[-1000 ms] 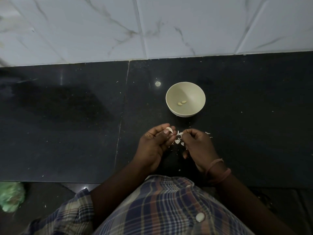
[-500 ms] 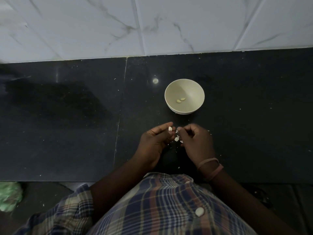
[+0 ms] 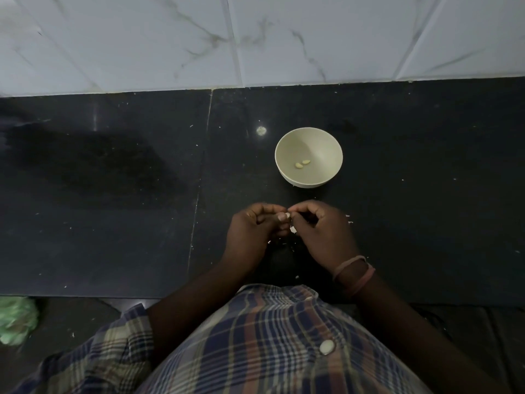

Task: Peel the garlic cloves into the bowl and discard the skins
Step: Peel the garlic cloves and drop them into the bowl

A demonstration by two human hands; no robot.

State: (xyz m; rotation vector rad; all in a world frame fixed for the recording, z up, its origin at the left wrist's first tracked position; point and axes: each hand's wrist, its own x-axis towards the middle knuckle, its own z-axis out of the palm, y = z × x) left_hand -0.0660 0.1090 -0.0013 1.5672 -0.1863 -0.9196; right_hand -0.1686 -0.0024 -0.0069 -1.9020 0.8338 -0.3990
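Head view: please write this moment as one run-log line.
both hands pinch small white garlic clove | cream round bowl holds two peeled cloves | skins on black counter

No legible text (anywhere visible)

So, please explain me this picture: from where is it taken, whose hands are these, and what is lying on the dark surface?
A camera worn on the person's head looks down at their own bare hands; there is no machine. The left hand and right hand meet over a black counter, pinching a small garlic clove between their fingers. Behind them stands a pale bowl holding two peeled cloves. White skin scraps lie near the hands.
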